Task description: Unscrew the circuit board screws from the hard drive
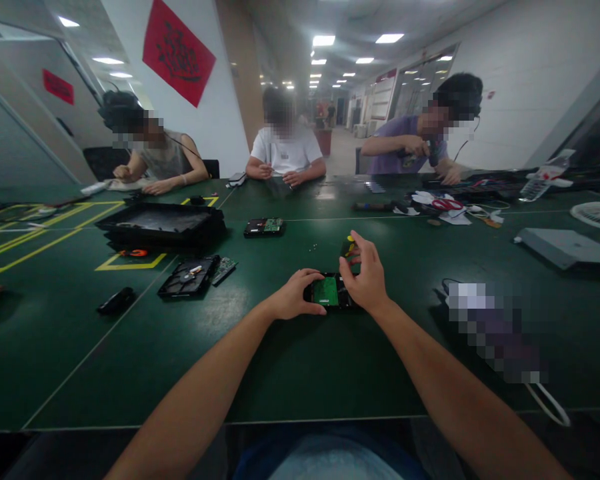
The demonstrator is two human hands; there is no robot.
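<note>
1. The piece you are working on, a black drive with a green circuit board (326, 291), lies on the dark green table (300, 367), near the middle of its near side, board face up.
2. Your left hand (297, 295) is clamped on the left end of that drive, thumb along the near edge and fingers over the far edge.
3. Your right hand (367, 277) is above the right end, thumb and fingers closed around the handle of a yellow-and-black screwdriver (349, 246). That hand hides the tip, so I cannot tell whether it touches a screw.
4. A few tiny pale pieces, likely screws (315, 245), lie just past the drive on the far side, apart from it.
5. Judging by this, the step in hand is screw work at the drive's right end; whether you are loosening or tightening cannot be told.
6. The next move seems to call for the driver upright, firmly seated and turned by your right fingers, with your left hand bracing the drive against twisting.
7. Any screw lifted out would belong with the loose pieces, away from your right wrist, where a brush could scatter it.
</note>
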